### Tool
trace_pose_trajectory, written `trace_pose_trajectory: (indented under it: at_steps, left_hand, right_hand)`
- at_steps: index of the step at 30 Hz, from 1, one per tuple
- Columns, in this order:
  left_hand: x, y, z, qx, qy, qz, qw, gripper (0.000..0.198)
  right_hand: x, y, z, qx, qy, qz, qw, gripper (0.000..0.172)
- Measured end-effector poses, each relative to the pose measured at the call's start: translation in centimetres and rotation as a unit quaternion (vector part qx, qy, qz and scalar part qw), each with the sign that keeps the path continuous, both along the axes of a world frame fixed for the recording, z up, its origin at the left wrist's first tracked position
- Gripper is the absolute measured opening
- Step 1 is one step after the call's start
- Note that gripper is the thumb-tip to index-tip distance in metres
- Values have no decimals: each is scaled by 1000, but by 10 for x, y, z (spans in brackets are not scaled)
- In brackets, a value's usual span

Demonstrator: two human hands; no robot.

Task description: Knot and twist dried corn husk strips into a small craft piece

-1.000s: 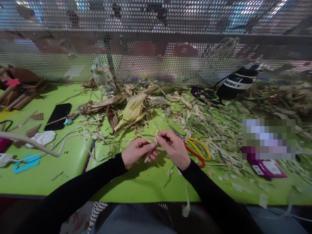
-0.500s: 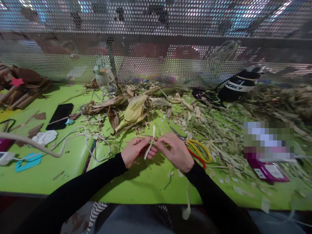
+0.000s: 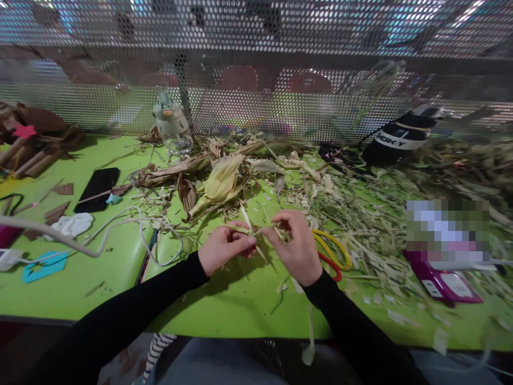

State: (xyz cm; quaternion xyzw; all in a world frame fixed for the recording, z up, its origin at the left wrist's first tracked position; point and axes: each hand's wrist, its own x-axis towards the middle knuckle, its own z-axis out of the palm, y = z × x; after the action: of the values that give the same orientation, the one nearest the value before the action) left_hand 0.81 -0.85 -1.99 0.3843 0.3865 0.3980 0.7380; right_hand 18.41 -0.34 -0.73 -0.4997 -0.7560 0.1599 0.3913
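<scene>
Between my hands are pale strips of corn husk [image 3: 245, 217] that cross each other near my left fingertips. My left hand [image 3: 228, 246] is closed, pinching the strips between thumb and fingers. My right hand [image 3: 294, 246] has thumb and forefinger pinched on the end of one strip, to the right of the crossing. Just right of that hand lie scissors with yellow and red handles [image 3: 334, 251], their blades hidden behind it. A folded yellow-green corn husk [image 3: 222, 182] rests on the table beyond my hands.
Scraps of husk [image 3: 360, 214] cover the right and back of the green table [image 3: 224, 310]. A clear bottle [image 3: 174, 128], black bottle [image 3: 398, 140], black phone [image 3: 97, 190], white cable [image 3: 120, 216] and purple power bank [image 3: 444, 280] lie around. A perforated metal screen [image 3: 256, 101] closes the back.
My right hand has drawn a little up and to the right from my left, with a strip stretched between them. The crossed strips have turned and now show more openly.
</scene>
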Motion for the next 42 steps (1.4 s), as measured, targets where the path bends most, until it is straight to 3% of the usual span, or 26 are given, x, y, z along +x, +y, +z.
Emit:
trace_pose_trajectory:
  at_steps: [2,6,9,16,23,27,30,32,34,37,42]
  left_hand:
    - [0,1,-1,16,3,38,999,44]
    - [0,2,-1,34,10,79,996,40]
    - [0,1,0,38,9,96,995,35]
    - [3,-3,3,0,-17,99,995,38]
    - [-3,-1,7,22,-7,88,996,35]
    - [-9,4,7,15,1,66,998,35]
    - [-11,6,7,-13,7,36,999,34]
    - [-11,6,7,-29,9,11,999,34]
    - [-10,4,6,-33,8,-3,999,34]
    - [-9,3,7,-28,12,-7,1000,34]
    - [-8,5,11,12,33,-2,999,30]
  right_hand:
    - [-3,-2,-3,49,-19,-10,999,26]
    - [-12,-9,-7,-5,-82,102,991,30]
    - [-19,-13,-10,0,-96,122,988,33]
    - [-23,-18,-12,34,-138,131,981,30]
    - [-25,-23,-10,76,-179,159,968,34]
    - [-21,-19,-13,-13,-114,162,980,38]
    - [-14,-10,-11,-129,-2,105,986,34]
    - [-10,-5,-8,-166,61,65,982,28]
    - [-10,-4,-6,-171,108,52,978,27]
    - [-12,-6,-5,-180,140,85,970,25]
    - [-9,-7,-1,-119,35,86,989,19]
